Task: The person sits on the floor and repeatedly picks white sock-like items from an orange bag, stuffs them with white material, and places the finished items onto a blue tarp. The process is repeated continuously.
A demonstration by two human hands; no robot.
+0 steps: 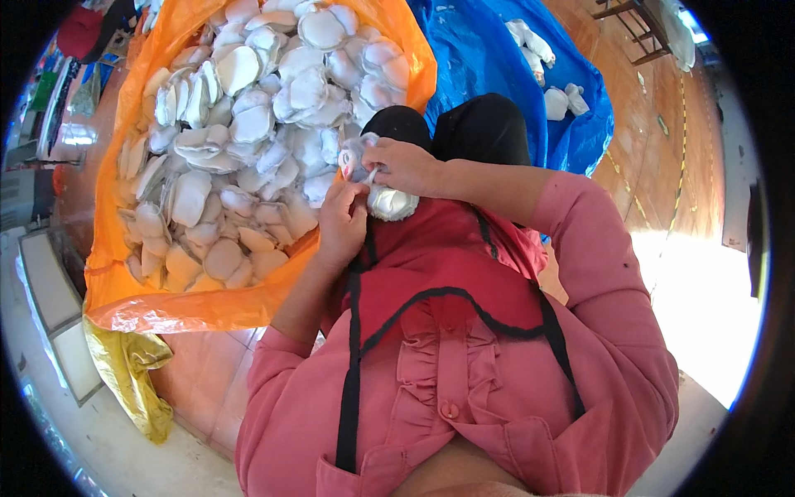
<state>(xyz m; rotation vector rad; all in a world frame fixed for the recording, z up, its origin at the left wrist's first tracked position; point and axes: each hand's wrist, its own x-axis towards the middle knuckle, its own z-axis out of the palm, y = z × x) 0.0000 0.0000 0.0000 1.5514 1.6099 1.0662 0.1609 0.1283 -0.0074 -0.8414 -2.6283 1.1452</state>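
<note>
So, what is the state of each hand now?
Left hand: curled at the white plush piece; grip unclear.
Right hand: closed, holding that piece.

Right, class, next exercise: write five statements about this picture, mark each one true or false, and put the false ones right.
1. The orange plastic bag holds a large heap of pale pads. True.
2. The blue plastic holds a bigger heap. False: only a few white pieces show on it.
3. The right hand holds a small, pale soft piece. True.
4. The left hand is deep among the pads. False: it is up by the soft piece, close to the right hand.
5. The apron is plain green. False: it is red with black edging.
</note>
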